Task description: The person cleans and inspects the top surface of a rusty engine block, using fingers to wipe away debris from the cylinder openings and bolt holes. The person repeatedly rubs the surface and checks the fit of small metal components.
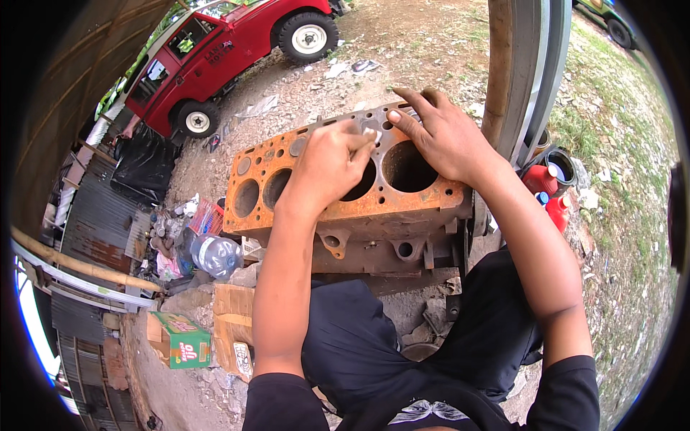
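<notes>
In front of me sits a rusty engine block (345, 209), its flat orange-brown top face up, with several round cylinder bores and many small bolt holes. My left hand (327, 169) is closed over the middle of that face, its fingers blurred. A small whitish piece (371, 134) shows at its fingertips, too smeared to name. At the block's right end my right hand (445, 136) rests on the top beside the largest visible bore (408, 169), fingers stretched out and holding nothing. My left hand and forearm hide part of the middle bores.
A wooden post and metal pole (514, 79) stand close beyond my right hand. Red bottles (558, 210) and a dark bucket (559, 164) are at the right. Leftward lie a clear plastic jug (217, 256) and a green carton (188, 340). A red off-road vehicle (215, 57) is parked behind.
</notes>
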`<state>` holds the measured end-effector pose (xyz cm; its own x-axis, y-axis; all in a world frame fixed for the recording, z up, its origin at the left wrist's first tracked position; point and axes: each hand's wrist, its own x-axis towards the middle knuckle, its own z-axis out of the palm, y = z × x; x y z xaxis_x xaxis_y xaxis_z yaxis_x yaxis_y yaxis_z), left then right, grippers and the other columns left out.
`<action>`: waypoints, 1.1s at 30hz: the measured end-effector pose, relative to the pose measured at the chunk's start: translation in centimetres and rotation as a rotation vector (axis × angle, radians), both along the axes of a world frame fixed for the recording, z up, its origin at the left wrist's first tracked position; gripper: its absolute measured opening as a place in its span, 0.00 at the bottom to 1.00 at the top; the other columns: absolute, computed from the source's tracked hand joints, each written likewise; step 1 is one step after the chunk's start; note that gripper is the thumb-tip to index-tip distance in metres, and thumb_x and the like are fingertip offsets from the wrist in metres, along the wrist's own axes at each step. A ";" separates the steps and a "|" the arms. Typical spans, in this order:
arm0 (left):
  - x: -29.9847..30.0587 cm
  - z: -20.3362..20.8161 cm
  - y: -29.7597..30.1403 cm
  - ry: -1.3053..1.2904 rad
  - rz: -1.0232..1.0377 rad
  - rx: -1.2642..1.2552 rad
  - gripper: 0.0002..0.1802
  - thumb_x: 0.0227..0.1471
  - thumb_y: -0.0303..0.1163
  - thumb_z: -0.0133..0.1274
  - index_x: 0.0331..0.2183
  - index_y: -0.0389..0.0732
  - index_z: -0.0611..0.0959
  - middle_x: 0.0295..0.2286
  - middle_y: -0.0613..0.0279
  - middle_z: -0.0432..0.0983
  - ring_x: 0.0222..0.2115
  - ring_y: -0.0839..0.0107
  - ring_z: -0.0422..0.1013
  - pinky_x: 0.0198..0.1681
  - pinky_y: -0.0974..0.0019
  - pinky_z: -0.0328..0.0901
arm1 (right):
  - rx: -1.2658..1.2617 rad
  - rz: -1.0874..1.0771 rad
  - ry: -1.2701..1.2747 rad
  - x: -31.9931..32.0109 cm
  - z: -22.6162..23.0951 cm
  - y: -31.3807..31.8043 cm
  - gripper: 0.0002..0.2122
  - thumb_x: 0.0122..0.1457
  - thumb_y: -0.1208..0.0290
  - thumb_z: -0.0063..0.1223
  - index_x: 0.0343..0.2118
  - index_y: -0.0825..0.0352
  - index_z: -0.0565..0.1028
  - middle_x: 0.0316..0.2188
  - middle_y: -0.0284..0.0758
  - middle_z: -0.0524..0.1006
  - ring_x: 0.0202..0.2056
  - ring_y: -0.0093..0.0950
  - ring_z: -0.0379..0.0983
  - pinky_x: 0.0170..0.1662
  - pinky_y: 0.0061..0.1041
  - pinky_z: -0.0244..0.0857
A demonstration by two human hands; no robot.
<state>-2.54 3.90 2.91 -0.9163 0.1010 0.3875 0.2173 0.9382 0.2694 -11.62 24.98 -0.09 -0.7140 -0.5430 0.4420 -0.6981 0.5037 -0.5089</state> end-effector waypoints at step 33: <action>-0.1 -0.1 0.3 0.040 -0.063 0.020 0.12 0.58 0.28 0.62 0.42 0.37 0.93 0.32 0.46 0.82 0.33 0.47 0.80 0.40 0.51 0.73 | -0.014 -0.028 -0.033 -0.2 -0.4 0.4 0.35 0.74 0.40 0.44 0.73 0.63 0.66 0.58 0.61 0.73 0.61 0.59 0.72 0.65 0.50 0.67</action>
